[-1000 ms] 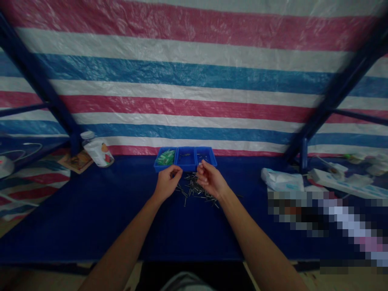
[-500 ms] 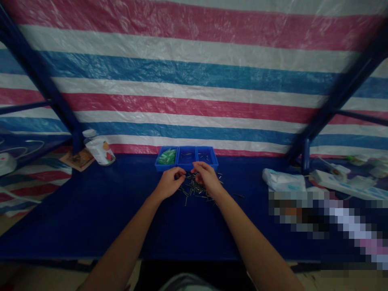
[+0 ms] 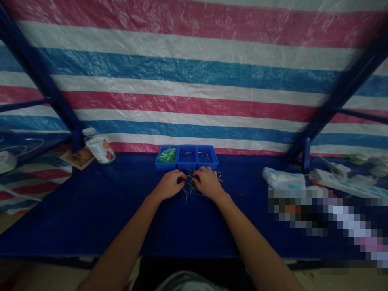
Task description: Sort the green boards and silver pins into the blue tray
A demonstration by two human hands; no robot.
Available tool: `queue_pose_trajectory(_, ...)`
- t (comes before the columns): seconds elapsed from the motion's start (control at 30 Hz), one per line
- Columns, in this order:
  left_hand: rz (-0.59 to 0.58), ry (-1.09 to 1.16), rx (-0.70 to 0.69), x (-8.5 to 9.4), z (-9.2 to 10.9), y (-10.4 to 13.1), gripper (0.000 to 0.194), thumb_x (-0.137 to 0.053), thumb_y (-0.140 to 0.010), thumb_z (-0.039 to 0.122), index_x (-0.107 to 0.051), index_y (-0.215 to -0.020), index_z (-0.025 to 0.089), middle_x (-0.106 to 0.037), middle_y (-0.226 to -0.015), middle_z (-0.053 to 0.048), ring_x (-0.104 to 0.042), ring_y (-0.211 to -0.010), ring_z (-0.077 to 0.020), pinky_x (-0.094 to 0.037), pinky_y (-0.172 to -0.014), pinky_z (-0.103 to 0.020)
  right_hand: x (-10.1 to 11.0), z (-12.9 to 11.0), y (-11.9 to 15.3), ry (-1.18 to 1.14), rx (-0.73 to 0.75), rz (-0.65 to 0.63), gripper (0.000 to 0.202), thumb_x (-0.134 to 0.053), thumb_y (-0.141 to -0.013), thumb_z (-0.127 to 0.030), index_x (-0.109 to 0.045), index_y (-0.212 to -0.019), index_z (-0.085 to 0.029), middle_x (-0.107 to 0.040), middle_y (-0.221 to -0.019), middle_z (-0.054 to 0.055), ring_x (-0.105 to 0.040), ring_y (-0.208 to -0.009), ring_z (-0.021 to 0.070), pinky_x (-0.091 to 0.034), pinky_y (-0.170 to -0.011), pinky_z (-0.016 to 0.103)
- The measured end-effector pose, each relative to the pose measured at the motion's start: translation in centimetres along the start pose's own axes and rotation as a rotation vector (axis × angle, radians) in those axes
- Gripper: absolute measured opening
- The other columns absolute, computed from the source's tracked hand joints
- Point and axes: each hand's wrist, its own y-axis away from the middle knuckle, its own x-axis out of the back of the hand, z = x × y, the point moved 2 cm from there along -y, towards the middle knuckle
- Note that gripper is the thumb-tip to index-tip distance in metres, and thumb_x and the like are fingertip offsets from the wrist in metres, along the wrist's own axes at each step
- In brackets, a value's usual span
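At the centre of the frame, a loose pile of slender metal pieces [image 3: 192, 188] lies on the blue tabletop [image 3: 91, 214], with one stray piece [image 3: 238, 194] apart from it, to the right. The left hand [image 3: 169, 185] is at the pile's left edge, its fingers curled towards the thumb; whether they grip a piece cannot be told. The right hand [image 3: 209, 182] is over the pile's right part, fingers bent downward, and its grip is likewise unclear.

Just above the hands in the frame, three blue bins stand side by side: the left bin [image 3: 166, 166] holds green pieces [image 3: 167, 155], while the middle bin [image 3: 187, 166] and right bin [image 3: 207, 166] each hold a few thin metal pieces. A white-labelled bottle [image 3: 101, 148] stands tilted at centre left; a plastic packet [image 3: 283, 178] lies at centre right.
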Motion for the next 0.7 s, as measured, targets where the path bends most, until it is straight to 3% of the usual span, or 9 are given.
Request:
queue_pose_trajectory(0.23,0.058,-0.002,0.016,0.6,0.4,0.0,0.013,-0.060,-0.079,0.017,-0.071,-0.084,0.023,-0.066,-0.081,-0.003,-0.062,-0.073,-0.0179,-0.045,-0.068,-0.029,0.1,-0.2,-0.2,-0.048,0.005,0.000,0.023,-0.049,-0.093,-0.026,-0.070,-0.100,-0.024,-0.066,-0.108,0.007,-0.054,-0.101,0.0230,-0.037,-0.081,0.036)
queue_pose_trajectory(0.4,0.138,-0.134,0.207,1.7,-0.1,0.2,0.014,-0.058,-0.083,0.024,-0.071,-0.088,0.025,-0.065,-0.068,0.000,-0.061,-0.062,-0.0190,-0.038,-0.057,-0.028,0.5,-0.2,0.0,0.019,-0.047,0.089,0.022,-0.053,-0.090,-0.033,-0.069,-0.102,-0.023,-0.065,-0.110,0.009,-0.049,-0.107,0.0281,-0.035,-0.083,0.039)
queue_pose_trajectory(0.5,0.117,-0.141,0.251,1.8,-0.3,0.4,0.013,-0.058,-0.083,0.028,-0.070,-0.089,0.027,-0.066,-0.064,0.001,-0.062,-0.060,-0.0196,-0.035,-0.055,-0.027,0.4,-0.1,0.1,0.030,-0.057,0.083,0.022,-0.052,-0.091,-0.034,-0.069,-0.100,-0.023,-0.065,-0.108,0.009,-0.049,-0.105,0.0276,-0.035,-0.084,0.041)
queue_pose_trajectory(0.7,0.037,-0.105,0.211,1.0,0.5,0.2,0.016,-0.055,-0.086,0.030,-0.071,-0.090,0.025,-0.066,-0.062,0.001,-0.062,-0.057,-0.0176,-0.034,-0.054,-0.027,0.2,0.0,0.0,0.033,-0.063,0.075,0.022,-0.049,-0.092,-0.030,-0.069,-0.099,-0.022,-0.065,-0.108,0.009,-0.050,-0.105,0.0261,-0.033,-0.085,0.040)
